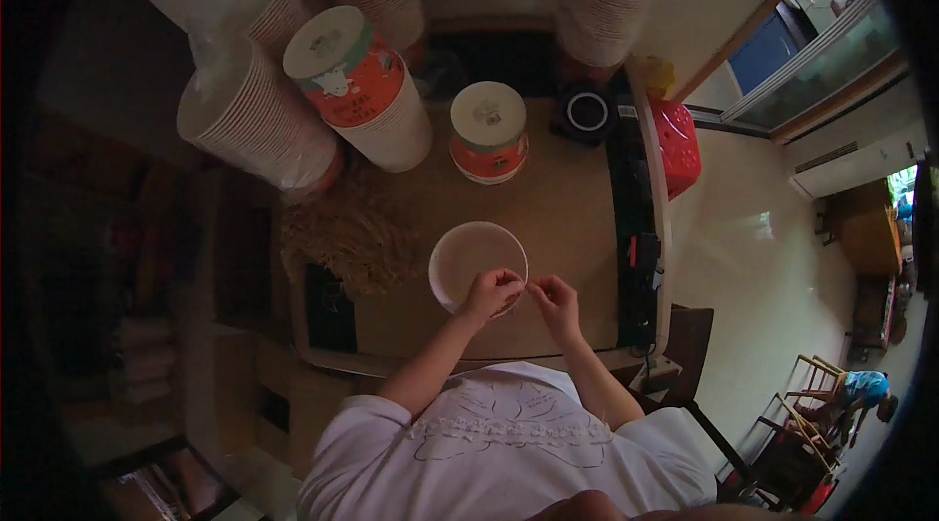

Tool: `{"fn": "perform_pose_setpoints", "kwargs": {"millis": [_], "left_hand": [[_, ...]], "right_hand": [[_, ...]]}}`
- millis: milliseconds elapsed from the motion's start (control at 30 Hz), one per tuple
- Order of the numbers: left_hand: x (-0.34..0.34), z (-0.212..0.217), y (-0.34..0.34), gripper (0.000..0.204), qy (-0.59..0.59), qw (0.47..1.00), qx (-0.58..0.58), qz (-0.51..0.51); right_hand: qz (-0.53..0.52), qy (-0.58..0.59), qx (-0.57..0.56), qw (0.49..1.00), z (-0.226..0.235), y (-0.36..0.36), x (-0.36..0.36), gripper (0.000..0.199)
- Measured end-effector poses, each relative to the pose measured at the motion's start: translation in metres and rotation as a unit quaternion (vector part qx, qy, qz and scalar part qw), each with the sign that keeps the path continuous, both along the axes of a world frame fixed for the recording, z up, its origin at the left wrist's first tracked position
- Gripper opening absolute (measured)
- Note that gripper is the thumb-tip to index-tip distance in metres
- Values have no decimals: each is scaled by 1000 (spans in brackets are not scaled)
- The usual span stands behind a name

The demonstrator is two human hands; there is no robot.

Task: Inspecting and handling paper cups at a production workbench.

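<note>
Head view: a person in a white shirt bends over a brown desk (567, 198), both hands meeting at the near rim of a white paper bowl (476, 262).
Left hand (492, 294): fingers curled together in a pinch grip on the bowl's near edge, seemingly on something thin and pale; what it is cannot be made out.
Right hand (556, 298): just right of that grip, fingertips also pinched together, close to the rim but apart from the bowl itself.
Bowl: round, white, open and empty-looking, standing upright directly beyond the two grips.
Doing it well: my judgement is that the two pinches should stay close together and pull gently, with the bowl kept flat on the desk so it doesn't tip.
Beyond the grip: a lidded tub (488, 132) with a red band, a taller one (364, 90) to its left.
Further left: stacks of nested paper bowls (256, 118) in clear wrap, and a heap of tan shredded fibre (352, 232).
Right of the grip: a red plastic basket (678, 144).
</note>
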State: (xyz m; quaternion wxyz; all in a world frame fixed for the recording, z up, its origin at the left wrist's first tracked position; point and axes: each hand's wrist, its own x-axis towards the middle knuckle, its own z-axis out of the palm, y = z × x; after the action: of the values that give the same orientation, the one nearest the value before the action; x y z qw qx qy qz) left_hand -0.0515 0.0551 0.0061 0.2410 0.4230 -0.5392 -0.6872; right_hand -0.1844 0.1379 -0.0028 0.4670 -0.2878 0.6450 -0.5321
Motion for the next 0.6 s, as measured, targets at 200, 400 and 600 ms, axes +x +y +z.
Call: {"fn": "perform_pose_setpoints", "kwargs": {"millis": [200,400,600], "left_hand": [[6,-6,-6,10,125,921,370,10],[7,1,-7,7,161,888,429,-41],[0,-1,6,8,76,993,34,-88]], "right_hand": [[37,118,-39,992,16,7,5,7],[35,82,-57,994,11,6,6,7],[15,-62,-12,998,-5,9,1,12]]}}
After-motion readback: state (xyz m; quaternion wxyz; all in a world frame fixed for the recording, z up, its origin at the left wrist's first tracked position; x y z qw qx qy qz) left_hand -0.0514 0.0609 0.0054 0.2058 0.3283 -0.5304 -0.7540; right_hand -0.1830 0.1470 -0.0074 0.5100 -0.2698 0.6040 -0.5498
